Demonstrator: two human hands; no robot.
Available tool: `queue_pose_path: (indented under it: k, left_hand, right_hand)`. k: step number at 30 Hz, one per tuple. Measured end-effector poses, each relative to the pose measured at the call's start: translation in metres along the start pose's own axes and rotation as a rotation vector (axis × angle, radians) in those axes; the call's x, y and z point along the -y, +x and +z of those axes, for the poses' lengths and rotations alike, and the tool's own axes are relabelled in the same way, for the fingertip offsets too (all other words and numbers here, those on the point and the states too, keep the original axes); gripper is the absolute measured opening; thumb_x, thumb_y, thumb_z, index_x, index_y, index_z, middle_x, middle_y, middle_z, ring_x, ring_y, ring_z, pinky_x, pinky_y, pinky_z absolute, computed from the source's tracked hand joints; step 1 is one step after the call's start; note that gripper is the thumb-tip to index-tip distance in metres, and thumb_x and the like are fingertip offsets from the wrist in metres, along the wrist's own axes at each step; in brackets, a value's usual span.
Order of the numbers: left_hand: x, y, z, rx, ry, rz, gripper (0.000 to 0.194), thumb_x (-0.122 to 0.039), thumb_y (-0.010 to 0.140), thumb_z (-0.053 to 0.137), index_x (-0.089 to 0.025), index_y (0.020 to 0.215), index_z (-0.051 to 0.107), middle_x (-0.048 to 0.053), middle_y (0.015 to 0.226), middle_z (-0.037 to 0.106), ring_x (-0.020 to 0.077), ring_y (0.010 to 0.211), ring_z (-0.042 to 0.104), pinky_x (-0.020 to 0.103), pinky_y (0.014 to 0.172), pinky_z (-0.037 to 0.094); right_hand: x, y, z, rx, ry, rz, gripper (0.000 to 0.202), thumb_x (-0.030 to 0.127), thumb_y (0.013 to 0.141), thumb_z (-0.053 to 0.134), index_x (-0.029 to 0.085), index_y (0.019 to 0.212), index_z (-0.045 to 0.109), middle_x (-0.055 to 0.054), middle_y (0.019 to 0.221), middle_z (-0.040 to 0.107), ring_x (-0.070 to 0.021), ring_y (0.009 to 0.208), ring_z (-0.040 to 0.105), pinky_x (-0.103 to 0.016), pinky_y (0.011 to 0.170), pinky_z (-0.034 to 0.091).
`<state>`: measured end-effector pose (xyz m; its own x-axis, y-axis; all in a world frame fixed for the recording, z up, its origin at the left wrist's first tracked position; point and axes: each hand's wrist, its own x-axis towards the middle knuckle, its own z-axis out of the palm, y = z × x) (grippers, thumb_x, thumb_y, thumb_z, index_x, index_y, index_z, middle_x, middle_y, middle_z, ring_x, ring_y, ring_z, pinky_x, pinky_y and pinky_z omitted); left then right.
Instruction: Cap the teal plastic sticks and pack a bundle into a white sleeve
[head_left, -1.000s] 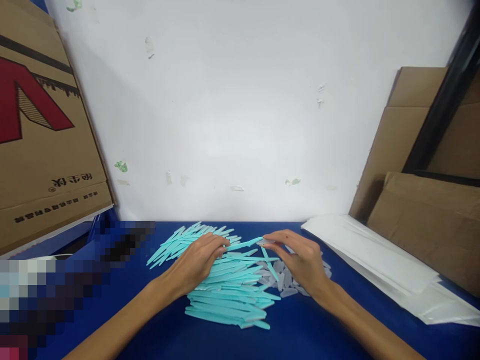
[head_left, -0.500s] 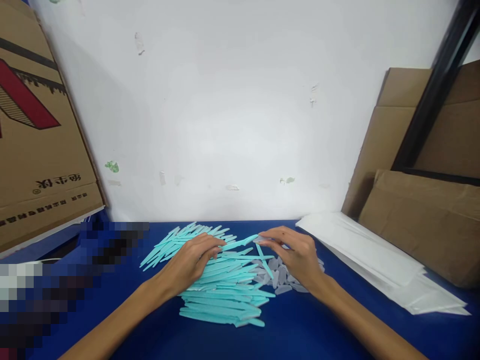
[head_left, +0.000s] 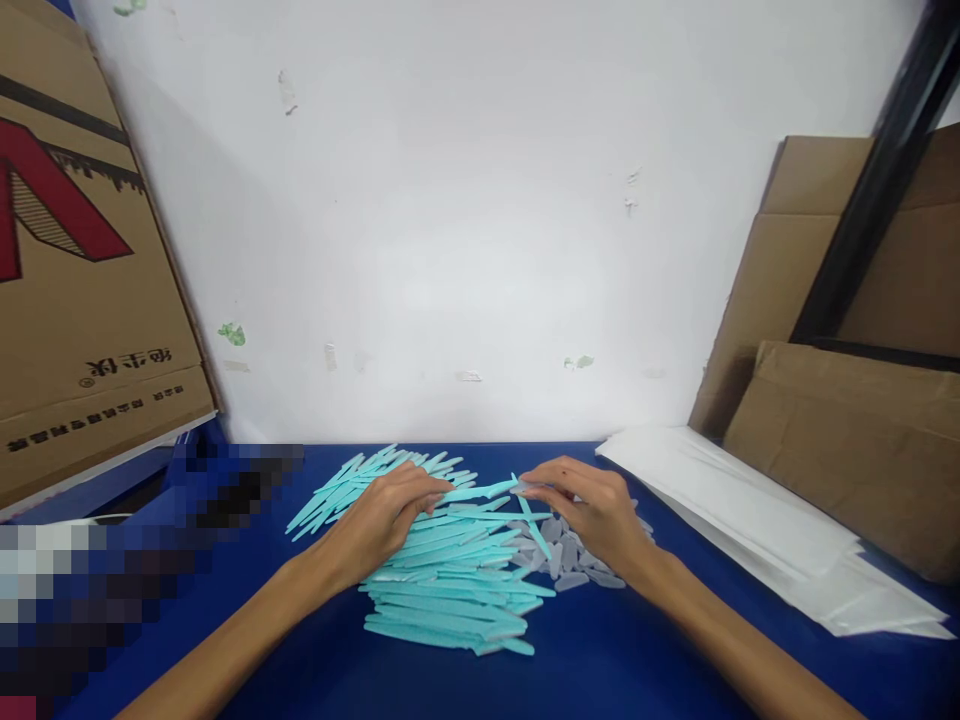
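My left hand (head_left: 405, 508) is closed on the handle of a turquoise eyebrow razor (head_left: 476, 492), held level above a pile. At the razor's other end, my right hand (head_left: 581, 500) pinches a small grey translucent blade cap (head_left: 519, 486), mostly hidden by the fingertips. I cannot tell whether the cap is on the blade or just touching it. Beneath both hands lies a pile of turquoise razors (head_left: 454, 610), stacked roughly side by side. Loose grey caps (head_left: 571, 555) are heaped under my right hand, and one razor (head_left: 536, 530) leans across their left edge.
Behind my left hand another group of razors (head_left: 341, 492) is spread on the blue table (head_left: 600, 660). White flat bags or sheets (head_left: 735, 510) lie at right, beside cardboard (head_left: 847, 450). A printed carton (head_left: 90, 300) stands at left, and a white wall (head_left: 465, 220) closes the back.
The razor's capped end has dipped slightly, and my right fingertips stay at it. My left hand keeps its grip. The whole view has shifted a little.
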<state>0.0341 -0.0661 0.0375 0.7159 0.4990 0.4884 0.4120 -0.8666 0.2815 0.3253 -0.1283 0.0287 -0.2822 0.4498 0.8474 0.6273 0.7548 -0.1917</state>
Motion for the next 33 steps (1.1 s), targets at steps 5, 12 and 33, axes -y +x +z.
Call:
queue_pose_path:
  k: [5, 12, 33]
  left_hand:
    - [0.002, 0.000, 0.000, 0.006, -0.014, -0.042, 0.032, -0.021, 0.104, 0.036, -0.022, 0.118, 0.065, 0.005, 0.085, 0.066, 0.0196, 0.082, 0.057, 0.031, 0.071, 0.044]
    - [0.000, 0.000, 0.004, 0.017, -0.079, -0.091, 0.028, -0.026, 0.104, 0.039, -0.024, 0.115, 0.065, 0.003, 0.089, 0.066, 0.0185, 0.086, 0.059, 0.030, 0.077, 0.044]
    - [-0.009, 0.000, 0.004, 0.003, -0.134, -0.111, 0.030, -0.030, 0.104, 0.039, -0.022, 0.110, 0.067, 0.003, 0.088, 0.070, 0.0172, 0.082, 0.064, 0.029, 0.076, 0.050]
  right_hand:
    - [0.000, -0.001, 0.002, 0.014, 0.009, -0.002, 0.016, 0.023, 0.094, 0.062, 0.023, 0.106, 0.072, -0.005, 0.090, 0.076, -0.0166, 0.077, 0.071, -0.026, 0.064, 0.058]
    - [0.004, -0.001, 0.004, -0.008, 0.034, 0.060, 0.015, 0.026, 0.093, 0.064, 0.022, 0.103, 0.074, -0.004, 0.089, 0.076, -0.0154, 0.073, 0.070, -0.024, 0.061, 0.057]
    - [0.005, 0.002, 0.000, 0.019, -0.025, 0.091, 0.017, 0.030, 0.095, 0.061, 0.024, 0.104, 0.074, -0.004, 0.091, 0.076, -0.0148, 0.068, 0.069, -0.023, 0.052, 0.054]
